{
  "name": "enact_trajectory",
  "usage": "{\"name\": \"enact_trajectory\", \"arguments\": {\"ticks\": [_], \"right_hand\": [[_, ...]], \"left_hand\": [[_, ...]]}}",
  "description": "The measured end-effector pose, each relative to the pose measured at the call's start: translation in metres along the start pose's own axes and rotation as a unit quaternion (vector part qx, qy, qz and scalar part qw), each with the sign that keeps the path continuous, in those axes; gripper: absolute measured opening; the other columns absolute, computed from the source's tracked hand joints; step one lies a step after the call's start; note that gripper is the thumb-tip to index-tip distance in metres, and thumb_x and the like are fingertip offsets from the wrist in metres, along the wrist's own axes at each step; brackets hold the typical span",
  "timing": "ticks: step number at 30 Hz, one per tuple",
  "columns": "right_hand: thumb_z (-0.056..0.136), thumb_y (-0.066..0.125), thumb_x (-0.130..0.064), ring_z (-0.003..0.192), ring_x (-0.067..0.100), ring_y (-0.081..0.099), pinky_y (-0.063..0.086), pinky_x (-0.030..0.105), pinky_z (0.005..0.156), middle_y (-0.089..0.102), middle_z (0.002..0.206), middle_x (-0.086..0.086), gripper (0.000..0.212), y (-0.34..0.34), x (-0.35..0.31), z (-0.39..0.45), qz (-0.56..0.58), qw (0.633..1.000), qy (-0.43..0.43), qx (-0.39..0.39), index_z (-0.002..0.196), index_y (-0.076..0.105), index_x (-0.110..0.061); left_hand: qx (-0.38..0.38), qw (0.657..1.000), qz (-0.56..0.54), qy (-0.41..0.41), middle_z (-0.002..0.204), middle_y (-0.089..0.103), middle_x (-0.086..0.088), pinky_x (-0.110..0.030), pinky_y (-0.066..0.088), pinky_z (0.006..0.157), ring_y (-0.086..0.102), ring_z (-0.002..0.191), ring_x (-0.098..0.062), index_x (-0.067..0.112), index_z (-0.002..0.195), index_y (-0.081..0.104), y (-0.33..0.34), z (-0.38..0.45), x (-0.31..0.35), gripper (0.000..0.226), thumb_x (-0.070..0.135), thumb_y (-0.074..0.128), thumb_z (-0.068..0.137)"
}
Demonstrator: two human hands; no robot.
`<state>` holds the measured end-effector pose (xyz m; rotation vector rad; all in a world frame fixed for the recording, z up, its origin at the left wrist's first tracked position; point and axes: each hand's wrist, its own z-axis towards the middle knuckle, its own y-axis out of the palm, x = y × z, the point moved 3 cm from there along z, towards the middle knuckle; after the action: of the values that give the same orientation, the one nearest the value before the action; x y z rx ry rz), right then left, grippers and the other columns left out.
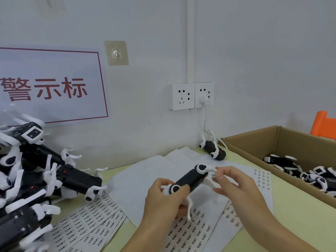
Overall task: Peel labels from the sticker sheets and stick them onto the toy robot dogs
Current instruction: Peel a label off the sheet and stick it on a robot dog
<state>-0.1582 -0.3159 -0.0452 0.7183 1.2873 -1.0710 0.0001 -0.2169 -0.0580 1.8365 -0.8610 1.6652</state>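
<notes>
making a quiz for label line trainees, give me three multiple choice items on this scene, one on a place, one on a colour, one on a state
1. Where is the cardboard box?
A. right of the sheets
B. left of the sheets
C. on the wall

2. What colour is the lettering on the wall sign?
A. green
B. red
C. black

3. What is the left hand doing?
A. lying flat on the table
B. hanging idle
C. gripping a toy dog

Key: 1 A, it stands at the table's right edge. 2 B, the characters are red. 3 C, its fingers curl round the dog's near end.

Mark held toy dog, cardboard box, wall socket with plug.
held toy dog (189, 180), head view, black body
cardboard box (254, 151), head view, near wall
wall socket with plug (204, 95), head view, faceplate
</notes>
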Motion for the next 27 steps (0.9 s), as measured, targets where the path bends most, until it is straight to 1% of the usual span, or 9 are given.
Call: {"name": "enact_trajectory", "arguments": {"ticks": [2, 4, 7, 9, 13, 16, 19, 22, 27], "right_hand": [[0.098, 0.056, -0.035, 0.091, 0.001, 0.072, 0.052, 0.043, 0.094, 0.072, 0.106, -0.021, 0.02, 0.001, -0.001, -0.001, 0.033, 0.999, 0.002, -0.011, 0.083, 0.067, -0.026], [0.099, 0.055, -0.031, 0.094, 0.004, 0.072, 0.051, 0.045, 0.099, 0.073, 0.108, -0.017, 0.022, 0.002, -0.005, -0.002, 0.046, 0.999, -0.013, -0.015, 0.081, 0.067, -0.024], [0.1, 0.055, -0.026, 0.093, 0.003, 0.071, 0.052, 0.033, 0.092, 0.073, 0.108, -0.018, 0.025, 0.001, -0.011, -0.005, 0.047, 0.998, -0.035, -0.019, 0.078, 0.066, -0.026], [0.098, 0.056, -0.027, 0.088, 0.001, 0.07, 0.048, 0.018, 0.079, 0.073, 0.105, -0.021, 0.024, 0.002, -0.014, -0.008, 0.031, 0.998, -0.046, -0.028, 0.078, 0.066, -0.029], [0.097, 0.056, -0.028, 0.08, 0.0, 0.069, 0.04, 0.009, 0.058, 0.074, 0.088, -0.02, 0.024, 0.001, -0.016, -0.009, 0.003, 0.998, -0.053, -0.032, 0.075, 0.065, -0.03], [0.098, 0.057, -0.023, 0.08, -0.002, 0.069, 0.043, 0.009, 0.065, 0.074, 0.093, -0.02, 0.026, 0.001, -0.017, -0.008, 0.0, 0.998, -0.055, -0.044, 0.074, 0.066, -0.027], [0.097, 0.059, -0.015, 0.084, 0.002, 0.07, 0.049, 0.026, 0.078, 0.075, 0.098, -0.015, 0.024, 0.001, -0.018, -0.007, -0.002, 0.997, -0.059, -0.049, 0.075, 0.067, -0.02], [0.097, 0.059, -0.012, 0.084, 0.01, 0.072, 0.052, 0.033, 0.083, 0.076, 0.097, -0.008, 0.023, 0.0, -0.018, -0.005, 0.002, 0.996, -0.058, -0.062, 0.076, 0.068, -0.014], [0.097, 0.059, -0.01, 0.079, 0.006, 0.071, 0.051, 0.019, 0.07, 0.077, 0.091, -0.004, 0.022, -0.004, -0.018, -0.002, -0.007, 0.995, -0.062, -0.079, 0.079, 0.071, -0.01]], "left_hand": [[-0.035, 0.999, 0.009, -0.011, 0.089, 0.072, -0.023, -0.043, 0.06, 0.062, 0.064, 0.053, -0.028, 0.011, 0.098, 0.055, 0.005, -0.002, -0.002, 0.041, 0.028, 0.08, 0.07], [-0.058, 0.998, 0.034, -0.012, 0.093, 0.07, -0.022, -0.048, 0.061, 0.066, 0.06, 0.053, -0.025, 0.019, 0.102, 0.049, 0.006, -0.004, -0.002, 0.049, 0.034, 0.077, 0.065], [-0.091, 0.99, 0.112, 0.003, 0.101, 0.058, -0.004, -0.032, 0.059, 0.061, 0.061, 0.06, -0.014, 0.034, 0.116, 0.043, 0.005, -0.005, 0.002, 0.053, 0.041, 0.076, 0.074], [-0.112, 0.981, 0.157, 0.004, 0.102, 0.057, 0.001, -0.019, 0.052, 0.055, 0.061, 0.064, -0.008, 0.032, 0.122, 0.048, 0.007, -0.006, 0.004, 0.055, 0.048, 0.072, 0.075], [-0.161, 0.971, 0.175, -0.002, 0.071, 0.06, 0.006, -0.022, 0.044, 0.056, 0.052, 0.054, -0.01, 0.017, 0.085, 0.06, 0.01, -0.01, 0.009, 0.045, 0.056, 0.06, 0.064], [-0.194, 0.967, 0.161, -0.042, 0.069, 0.064, 0.002, -0.025, 0.042, 0.063, 0.054, 0.058, -0.013, 0.017, 0.085, 0.057, 0.01, -0.009, 0.008, 0.046, 0.054, 0.065, 0.059], [-0.229, 0.965, 0.097, -0.08, 0.099, 0.077, -0.009, -0.035, 0.047, 0.077, 0.067, 0.081, -0.019, 0.019, 0.104, 0.059, 0.014, -0.007, 0.001, 0.067, 0.049, 0.076, 0.047], [-0.258, 0.962, 0.041, -0.076, 0.095, 0.077, -0.006, -0.035, 0.05, 0.08, 0.07, 0.084, -0.02, 0.027, 0.12, 0.058, 0.017, -0.006, -0.005, 0.077, 0.044, 0.082, 0.048], [-0.267, 0.962, -0.03, -0.048, 0.09, 0.074, -0.014, -0.036, 0.051, 0.079, 0.068, 0.08, -0.026, 0.018, 0.12, 0.061, 0.021, -0.01, -0.006, 0.058, 0.021, 0.074, 0.063]]}}
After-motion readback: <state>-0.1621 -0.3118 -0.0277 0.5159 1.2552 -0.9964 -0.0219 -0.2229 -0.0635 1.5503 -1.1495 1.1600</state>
